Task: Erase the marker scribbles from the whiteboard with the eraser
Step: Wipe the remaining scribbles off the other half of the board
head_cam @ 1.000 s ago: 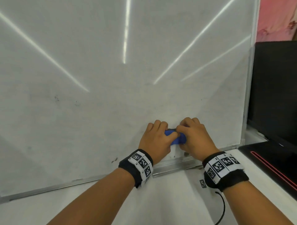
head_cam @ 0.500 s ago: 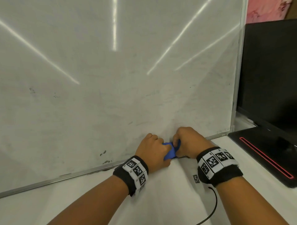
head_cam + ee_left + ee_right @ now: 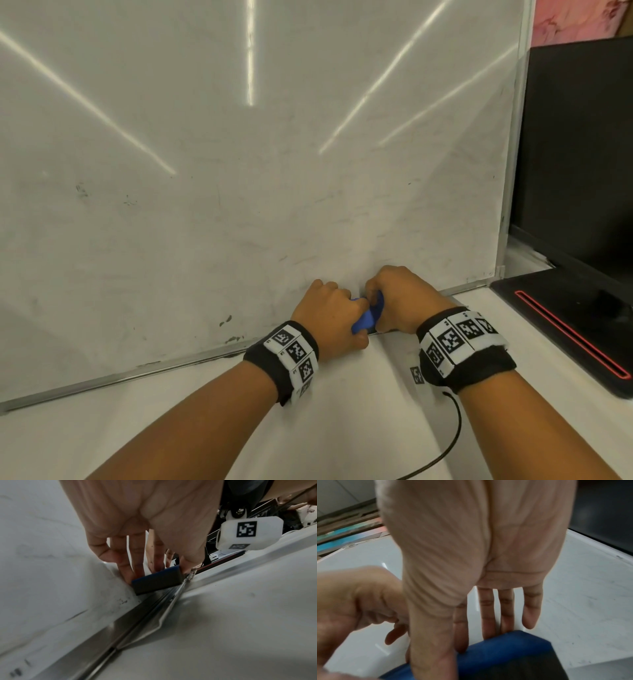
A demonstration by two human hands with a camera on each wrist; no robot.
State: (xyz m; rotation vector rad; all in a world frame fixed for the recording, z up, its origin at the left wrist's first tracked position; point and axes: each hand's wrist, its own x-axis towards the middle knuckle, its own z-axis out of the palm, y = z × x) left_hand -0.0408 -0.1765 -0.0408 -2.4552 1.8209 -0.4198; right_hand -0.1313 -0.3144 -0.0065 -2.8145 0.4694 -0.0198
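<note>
The whiteboard (image 3: 260, 192) leans upright on the white table. Both hands hold the blue eraser (image 3: 368, 317) at the board's bottom frame (image 3: 116, 378). My left hand (image 3: 327, 317) grips its left end and my right hand (image 3: 400, 298) grips its right end. In the left wrist view the eraser (image 3: 157, 582) shows its dark felt side, tilted against the board just above the metal frame (image 3: 137, 623). The right wrist view shows the right hand's thumb and fingers (image 3: 529, 612) pinching the eraser (image 3: 505, 650). Small dark marker marks (image 3: 225, 320) remain near the bottom edge, with fainter specks (image 3: 81, 190) at the left.
A black screen (image 3: 582, 154) stands right of the board, with a black base with a red line (image 3: 565, 337) on the table. A black cable (image 3: 448, 445) runs from my right wrist band across the white table (image 3: 342, 438).
Both hands have carried the eraser down the board to its bottom frame. The eraser has turned from level to tilted between the hands.
</note>
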